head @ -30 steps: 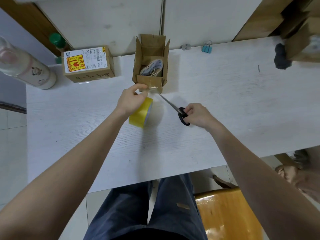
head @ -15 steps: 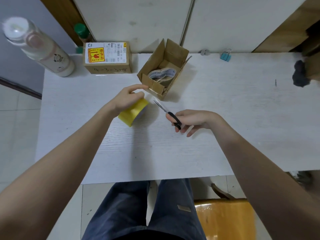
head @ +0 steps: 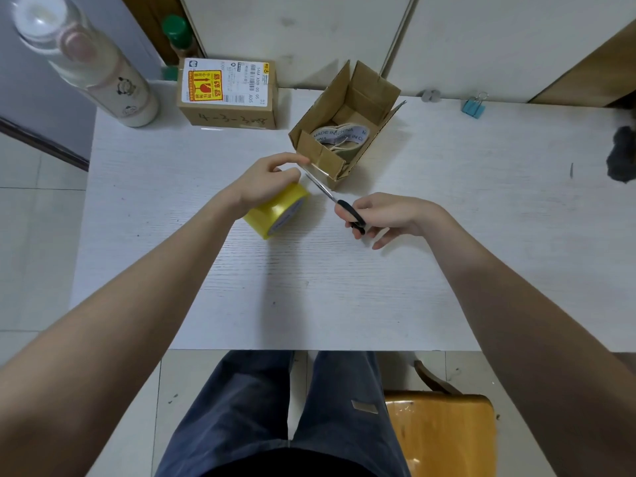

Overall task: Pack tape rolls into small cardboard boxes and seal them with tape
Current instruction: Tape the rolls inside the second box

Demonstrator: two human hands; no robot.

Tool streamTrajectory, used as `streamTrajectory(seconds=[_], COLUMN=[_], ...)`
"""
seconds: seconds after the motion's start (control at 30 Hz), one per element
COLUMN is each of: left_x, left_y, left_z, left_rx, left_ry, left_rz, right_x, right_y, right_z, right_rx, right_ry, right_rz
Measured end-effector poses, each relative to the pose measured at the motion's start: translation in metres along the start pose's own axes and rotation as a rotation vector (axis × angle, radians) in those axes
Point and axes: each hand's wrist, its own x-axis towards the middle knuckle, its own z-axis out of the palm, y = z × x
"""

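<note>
Tape rolls [head: 340, 137] inside open cardboard box [head: 364, 94].

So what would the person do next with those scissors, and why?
Probably snip the tape. The left hand holds the yellow tape roll beside the open cardboard box, where a strip seems stuck to the near flap, though it is hard to make out. The right hand points the scissors at that gap, so closing the blades there looks likely.
</note>
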Motion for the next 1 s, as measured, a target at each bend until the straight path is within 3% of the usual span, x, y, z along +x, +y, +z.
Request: streamTrajectory(seconds=[0.43,0.63,1.0], left_x=[-0.001,-0.002,0.0], left_y=[-0.001,-0.002,-0.001], left_z=[0.0,0.001,-0.001], left_rx=[0.034,0.09,0.1], left_ry=[-0.003,-0.015,0.023], left_rz=[0.022,-0.016,-0.031], right_x=[0.006,0.003,-0.004], right_y=[0.005,0.007,0.025], right_z=[0.004,0.018,0.032], right_rx=[0.092,-0.143,-0.512], right_ry=[0.065,-0.018,0.551], right_rz=[-0.053,0.064,-0.022])
